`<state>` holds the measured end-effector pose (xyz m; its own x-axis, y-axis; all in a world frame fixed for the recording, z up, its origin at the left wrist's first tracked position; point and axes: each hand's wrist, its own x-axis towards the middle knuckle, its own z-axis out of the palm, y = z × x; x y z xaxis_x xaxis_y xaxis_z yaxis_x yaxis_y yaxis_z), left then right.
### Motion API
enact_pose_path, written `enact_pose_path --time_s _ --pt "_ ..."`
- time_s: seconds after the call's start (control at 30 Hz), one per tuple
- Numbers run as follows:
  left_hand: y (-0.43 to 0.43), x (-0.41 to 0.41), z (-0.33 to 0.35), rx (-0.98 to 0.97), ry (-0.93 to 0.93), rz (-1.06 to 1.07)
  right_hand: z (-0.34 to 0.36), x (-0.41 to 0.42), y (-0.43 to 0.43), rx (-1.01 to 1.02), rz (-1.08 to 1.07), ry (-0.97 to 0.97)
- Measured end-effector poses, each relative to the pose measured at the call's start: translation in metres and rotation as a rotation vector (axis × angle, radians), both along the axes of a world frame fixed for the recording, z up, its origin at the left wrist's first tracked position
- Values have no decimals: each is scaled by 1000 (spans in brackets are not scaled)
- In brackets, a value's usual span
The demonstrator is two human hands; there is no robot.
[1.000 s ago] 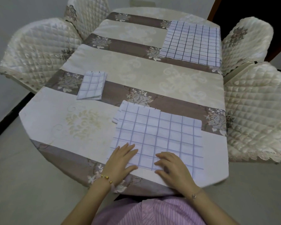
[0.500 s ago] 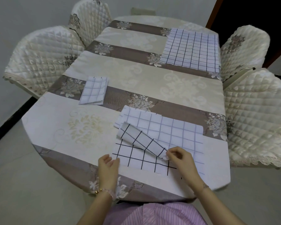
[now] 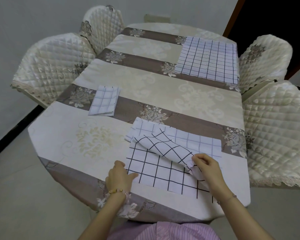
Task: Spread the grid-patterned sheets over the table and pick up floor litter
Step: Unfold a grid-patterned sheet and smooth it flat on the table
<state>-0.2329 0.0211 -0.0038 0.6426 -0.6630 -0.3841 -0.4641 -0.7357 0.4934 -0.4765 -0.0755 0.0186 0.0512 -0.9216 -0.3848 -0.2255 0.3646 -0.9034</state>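
Landmark: the near sheet (image 3: 163, 174), grid-patterned, lying at the near edge of the table (image 3: 73, 163).

Left hand (image 3: 119, 175): at the near sheet's left edge, flat, fingers together, thumb tip pressed on the cloth. Pinning, not gripping.

Right hand (image 3: 208, 168): at the sheet's right side, thumb and fingertips closed on the edge of a turned-over flap, which is lifted and rolled across the sheet's middle. Judged: unfolding in hand, sheet about half open; paler layers still lie folded just beyond the flap.

Beyond the near sheet and to its left: a small folded sheet (image 3: 104, 103), well apart, not yet opened.

Far beyond, at the table's far right corner: one sheet (image 3: 208, 59) already spread flat.

Quilted chairs (image 3: 52, 66) flank the table.

Progress, judged: one sheet done, one partway, one left. Floor litter not started; no litter can be made out on the floor that shows.
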Motion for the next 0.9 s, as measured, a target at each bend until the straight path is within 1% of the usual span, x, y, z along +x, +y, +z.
enact_pose_path --time_s 0.13,0.2,0.27,0.33,0.43,0.5,0.63,0.73,0.8,0.9 --pt "-1 -2 -1 29 -65 -32 6 -3 -8 -32 -29 11" --pt "0 -4 -3 47 -70 -24 9 -4 -12 -35 -34 5" --pt "0 -7 -5 20 -67 -21 10 -6 -15 -39 -52 -1" --pt "1 -9 -4 -96 8 -5 14 -8 -18 -52 -60 -10" --pt "4 -6 12 -313 324 76 22 -14 -26 -86 -66 -19" --pt "3 9 24 -456 452 128 32 -22 -36 -112 -99 -24" --pt "-6 48 56 -643 507 283 53 -47 -58 -208 -241 -22" --pt "-14 74 78 -745 572 397 60 -71 -69 -215 -293 1" --pt "-20 91 87 -754 587 415 59 -86 -73 -196 -281 33" --pt "-33 114 96 -703 536 348 59 -97 -76 -195 -267 105"
